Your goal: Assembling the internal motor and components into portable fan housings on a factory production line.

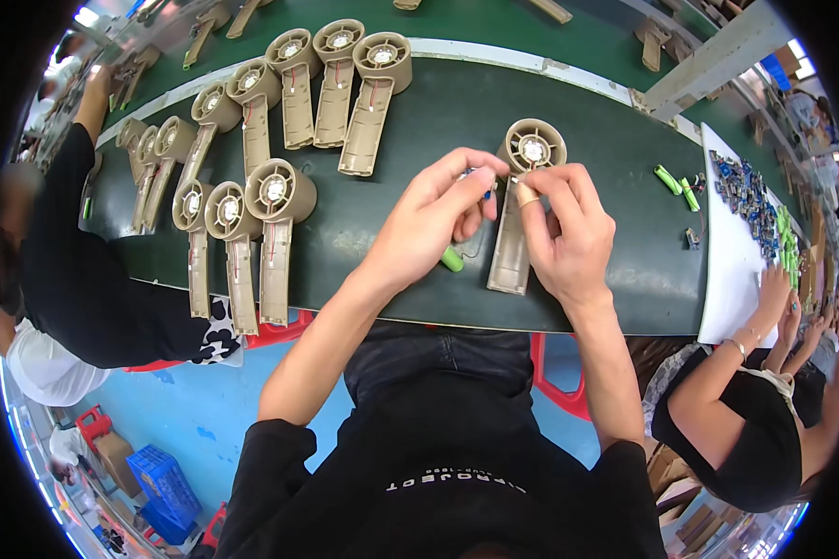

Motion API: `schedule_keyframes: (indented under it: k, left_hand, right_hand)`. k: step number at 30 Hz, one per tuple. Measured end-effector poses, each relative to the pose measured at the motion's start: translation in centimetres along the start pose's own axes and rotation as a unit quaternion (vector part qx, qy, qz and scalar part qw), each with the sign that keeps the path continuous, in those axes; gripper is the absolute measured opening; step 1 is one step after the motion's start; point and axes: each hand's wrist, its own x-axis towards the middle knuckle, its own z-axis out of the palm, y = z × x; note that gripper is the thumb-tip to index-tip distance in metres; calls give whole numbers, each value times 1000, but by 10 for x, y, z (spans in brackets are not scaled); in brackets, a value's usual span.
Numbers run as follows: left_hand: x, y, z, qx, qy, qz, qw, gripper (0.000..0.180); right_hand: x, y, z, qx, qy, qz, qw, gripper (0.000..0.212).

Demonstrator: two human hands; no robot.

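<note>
In front of me on the green bench lies a beige handheld fan half-shell (510, 252), its round fan head (532, 145) pointing away and its handle toward me. My left hand (438, 212) is closed beside the handle, pinching a small blue circuit board (488, 194) mostly covered by the fingers. A green battery cell (451, 259) shows below that hand, with a thin wire near it. My right hand (569, 228) is closed over the handle's neck, thumb and forefinger pinched together; a beige finger cot covers the thumb tip. What those fingertips grip is hidden.
Several matching fan half-shells (275, 233) stand in rows at left. Green cells (668, 180) and a small board (692, 238) lie at right, before a white sheet (729, 279) heaped with circuit boards (748, 200). Co-workers sit on both sides; a metal post (708, 63) rises at the back right.
</note>
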Motion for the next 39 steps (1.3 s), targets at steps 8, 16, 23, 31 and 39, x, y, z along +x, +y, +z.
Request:
schedule_keyframes:
  k: [8,16,23,31,39]
  left_hand:
    - [-8,-19,3,256,68,261,928,28]
    - [-11,-9,4,372,96,329,863,26]
    - [-8,-11,-4,313,51,265,911,27]
    - [-10,-1,0,192,5,119,974,20]
    - [-7,3,9,332,10,169,928,7]
  right_hand:
    - [0,1,0,59,10,7,998,11]
    - [-2,0,-2,56,1,-4,998,11]
    - [-4,3,-10,239,-74,170,953,9]
    - [-1,1,-27,215,-153,226,938,12]
    - [3,0,-26,159,-159,104,969,11]
